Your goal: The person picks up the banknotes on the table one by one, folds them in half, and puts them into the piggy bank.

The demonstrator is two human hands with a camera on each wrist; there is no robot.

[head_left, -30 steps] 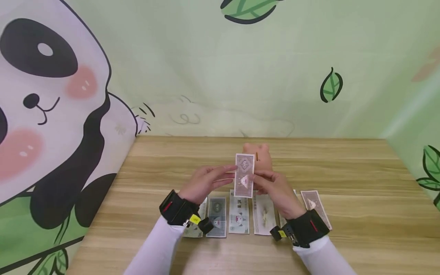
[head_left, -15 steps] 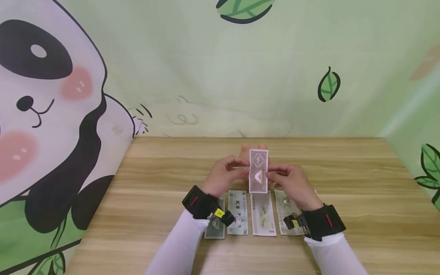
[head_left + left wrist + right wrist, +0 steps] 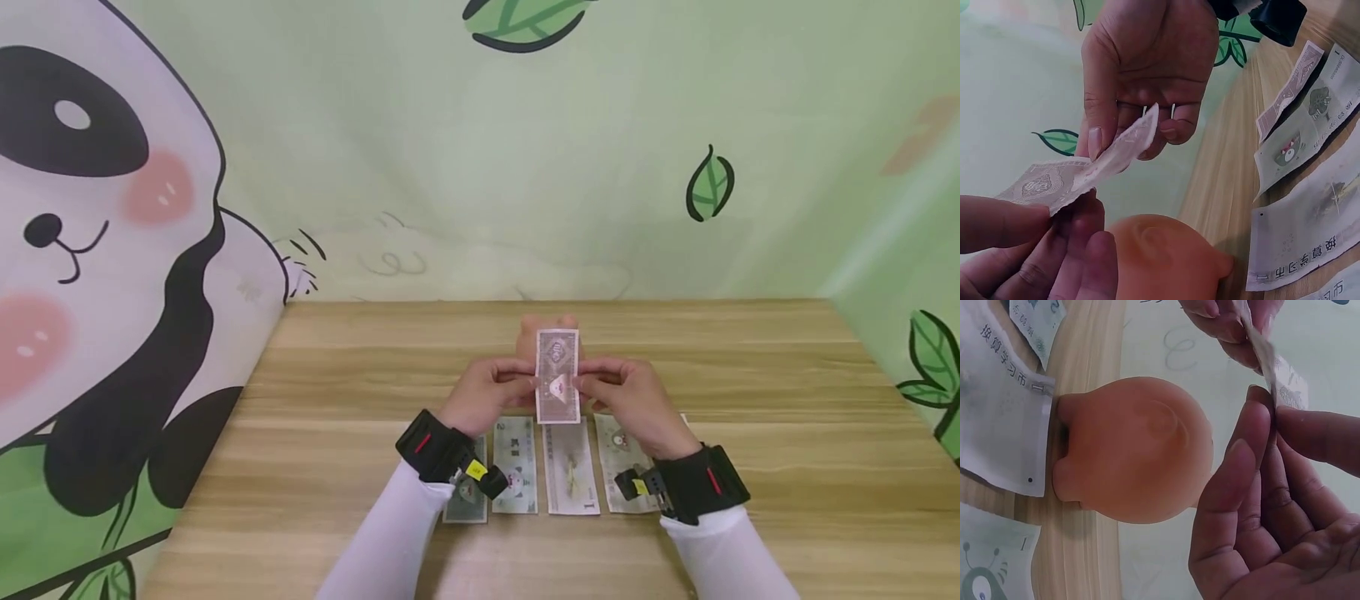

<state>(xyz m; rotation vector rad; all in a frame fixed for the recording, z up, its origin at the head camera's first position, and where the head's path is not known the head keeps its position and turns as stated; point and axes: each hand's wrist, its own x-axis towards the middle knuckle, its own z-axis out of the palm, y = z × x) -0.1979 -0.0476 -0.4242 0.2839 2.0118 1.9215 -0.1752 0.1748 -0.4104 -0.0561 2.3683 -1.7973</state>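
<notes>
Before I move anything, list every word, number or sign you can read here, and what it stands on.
"2" and "贰圆": blue note.
"换算学习币" and "1": white note.
"1": green note.
Too small or blurred to read: the print on the held note, dark note and yellow tags, and all finer print.

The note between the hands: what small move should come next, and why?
Perhaps fold the note lengthwise. The left hand and the right hand pinch its opposite long edges, and the left wrist view shows it bent between them. It is held apart from the orange pig, so there seems to be room.
</notes>
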